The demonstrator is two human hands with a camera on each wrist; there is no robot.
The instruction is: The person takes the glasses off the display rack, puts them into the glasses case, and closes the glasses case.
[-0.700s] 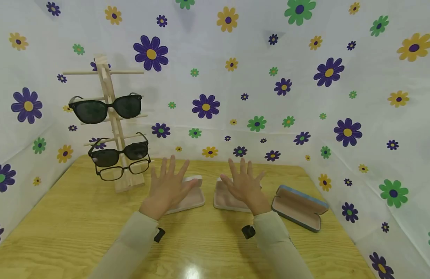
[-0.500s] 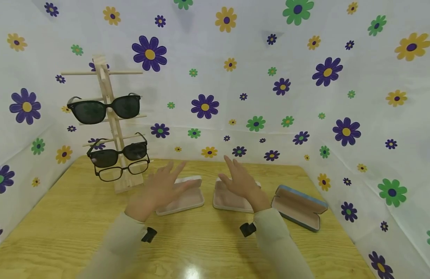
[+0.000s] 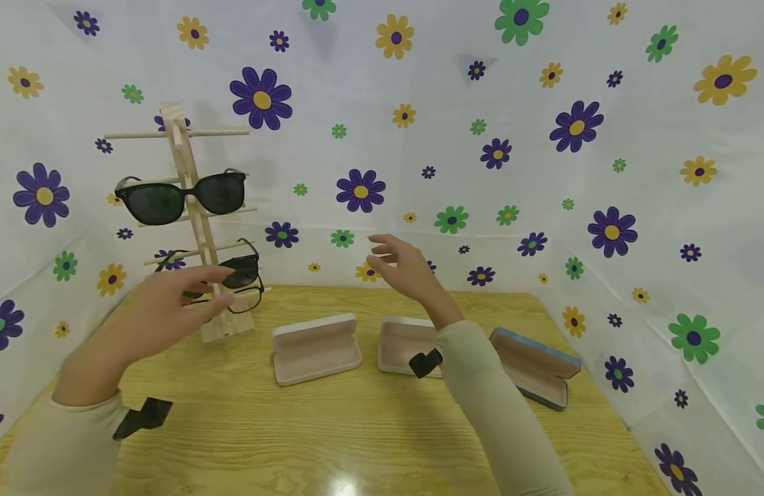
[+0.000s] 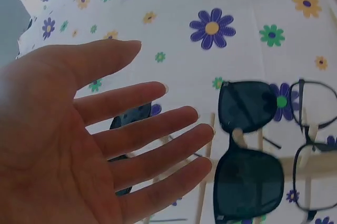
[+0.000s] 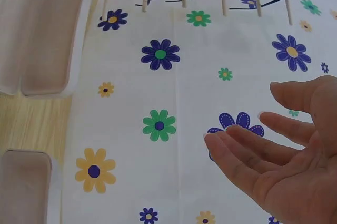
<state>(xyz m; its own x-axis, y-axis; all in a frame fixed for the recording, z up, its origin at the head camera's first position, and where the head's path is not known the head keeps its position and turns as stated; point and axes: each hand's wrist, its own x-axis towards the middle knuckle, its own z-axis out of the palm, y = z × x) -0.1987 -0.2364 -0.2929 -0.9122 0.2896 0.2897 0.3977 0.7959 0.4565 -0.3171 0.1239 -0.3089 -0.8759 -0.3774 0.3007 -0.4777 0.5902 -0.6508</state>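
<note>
My left hand (image 3: 155, 310), fingers extended and holding nothing, overlaps the lower part of the wooden glasses stand (image 3: 195, 213) in the head view. It partly hides the lower black sunglasses (image 3: 240, 272) and the black-framed clear eyeglasses (image 3: 246, 301). Higher on the stand hang larger black sunglasses (image 3: 219, 193). In the left wrist view, the lower sunglasses (image 4: 248, 182) lie beyond the spread fingertips, thumb held apart. Raised above the middle case, my right hand (image 3: 406, 269) has loosely bent fingers with nothing between them; its palm (image 5: 300, 192) shows in the right wrist view.
Three glasses cases lie opened on the wooden table (image 3: 332, 441): a white one (image 3: 316, 362), another white one (image 3: 397, 348) under the right arm, and a blue one (image 3: 545, 355) partly behind the sleeve. Flower-patterned cloth (image 3: 319, 145) encloses the back and sides.
Both hands were spread flat over the two white cases. The left hand has moved left to the stand; the right has risen slightly leftward, its fingers bending. The left white case is now uncovered.
</note>
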